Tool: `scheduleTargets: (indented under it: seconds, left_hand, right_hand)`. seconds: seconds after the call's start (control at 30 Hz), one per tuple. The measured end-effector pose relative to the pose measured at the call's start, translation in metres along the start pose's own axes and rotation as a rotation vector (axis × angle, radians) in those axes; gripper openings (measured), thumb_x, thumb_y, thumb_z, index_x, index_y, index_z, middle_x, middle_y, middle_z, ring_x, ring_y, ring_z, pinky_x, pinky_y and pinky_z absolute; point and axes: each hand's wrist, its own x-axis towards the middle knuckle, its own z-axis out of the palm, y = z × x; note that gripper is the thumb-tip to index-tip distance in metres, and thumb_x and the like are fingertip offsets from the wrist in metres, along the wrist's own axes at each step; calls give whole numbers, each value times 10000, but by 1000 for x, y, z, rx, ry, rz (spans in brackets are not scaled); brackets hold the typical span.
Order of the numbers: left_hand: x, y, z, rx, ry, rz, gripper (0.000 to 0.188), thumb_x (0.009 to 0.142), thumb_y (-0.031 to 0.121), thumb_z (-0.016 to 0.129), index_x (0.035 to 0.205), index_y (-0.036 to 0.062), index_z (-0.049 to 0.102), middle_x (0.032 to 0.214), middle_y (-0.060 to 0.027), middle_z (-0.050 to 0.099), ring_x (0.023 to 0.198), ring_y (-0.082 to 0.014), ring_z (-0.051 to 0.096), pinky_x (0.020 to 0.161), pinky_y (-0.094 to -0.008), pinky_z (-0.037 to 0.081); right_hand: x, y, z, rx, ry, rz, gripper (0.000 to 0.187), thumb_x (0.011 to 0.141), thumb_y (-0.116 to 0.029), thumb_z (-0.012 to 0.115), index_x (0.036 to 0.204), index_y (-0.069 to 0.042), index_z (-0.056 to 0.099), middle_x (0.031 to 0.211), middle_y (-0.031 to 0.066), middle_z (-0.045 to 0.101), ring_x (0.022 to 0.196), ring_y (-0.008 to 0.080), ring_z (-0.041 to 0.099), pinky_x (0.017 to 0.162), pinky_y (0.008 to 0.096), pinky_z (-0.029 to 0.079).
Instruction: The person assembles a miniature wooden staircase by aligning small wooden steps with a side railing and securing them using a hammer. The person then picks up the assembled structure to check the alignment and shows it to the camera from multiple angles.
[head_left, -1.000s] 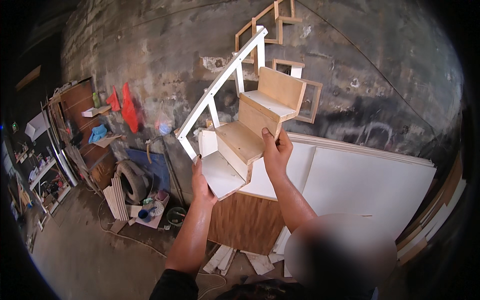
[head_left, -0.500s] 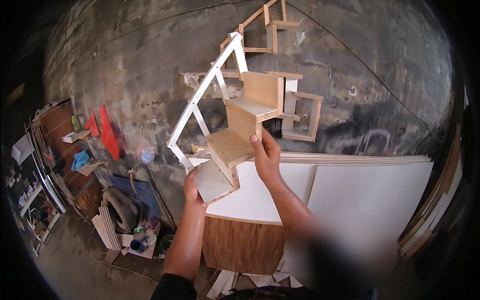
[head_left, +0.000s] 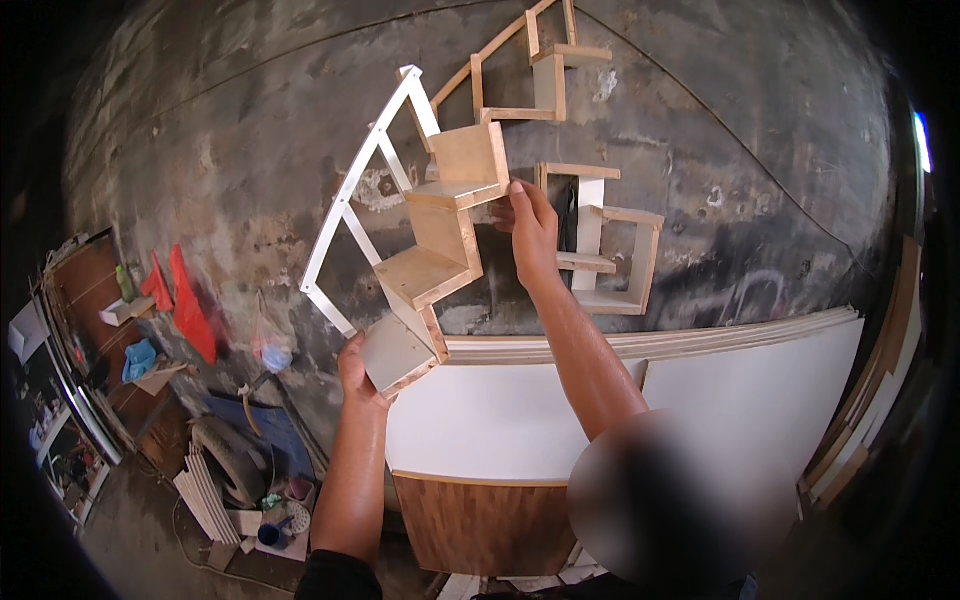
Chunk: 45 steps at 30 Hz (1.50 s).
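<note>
Stair-shaped wooden shelf [head_left: 440, 255], three stepped plywood boxes joined by a white angled rail, is held up in the air against a dark stained wall [head_left: 250, 130]. The left hand [head_left: 358, 375] is closed around the lowest step from beneath, fingers wrapped under its white panel. The right hand [head_left: 530, 232] presses on the right side of the top step, fingers stretched upward and flat against its edge, thumb toward the shelf. Just to the right, a second stepped shelf unit [head_left: 600, 240] hangs on the wall, partly hidden behind the right hand. Below the forearms, white boards [head_left: 700, 400] lean against the wall above a wood-grain panel [head_left: 480, 520]. Far left on the floor lie a coiled hose [head_left: 225, 450], stacked slats [head_left: 205, 500] and red cloths [head_left: 185, 305].
</note>
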Motion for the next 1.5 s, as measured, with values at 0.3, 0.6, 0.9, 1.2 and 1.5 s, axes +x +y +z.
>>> scheduleTargets:
  seconds: [0.3,0.6,0.9,1.2,1.5]
  left_hand:
    - [44,19,8,-57,-215,-157,477,976,216,315,1240,-105,549,1120,-262,658,998,-390,686,858,-532,583]
    - [60,27,16,-131,-291,-245,443,986,230,349,1221,-78,565,1114,-254,661,990,-395,685,884,-556,563]
    - [62,19,14,-130,-367,-252,482,1002,290,348,1257,-69,543,1139,-246,656,1032,-396,670,911,-557,545]
    - [40,13,42,-94,-315,-208,491,1018,292,320,1263,-71,543,1169,-236,651,1048,-383,667,927,-537,544]
    - [14,2,54,-153,-344,-219,519,985,278,331,1267,-109,530,1140,-270,647,1007,-404,682,853,-564,574]
  right_hand:
    - [135,10,15,240,252,222,733,908,-443,691,1390,50,442,1018,125,602,789,179,640,710,324,557]
    - [212,52,19,260,236,71,461,826,-301,716,1030,104,631,962,177,687,739,252,675,658,383,530]
    - [240,49,15,214,233,-53,277,812,-205,665,807,71,643,761,118,674,633,229,656,568,388,508]
    - [238,33,13,517,97,2,223,833,-153,644,769,60,628,736,97,658,621,210,647,550,385,500]
    - [206,-1,5,619,44,-8,185,841,-119,637,774,51,605,747,93,649,634,203,641,555,388,499]
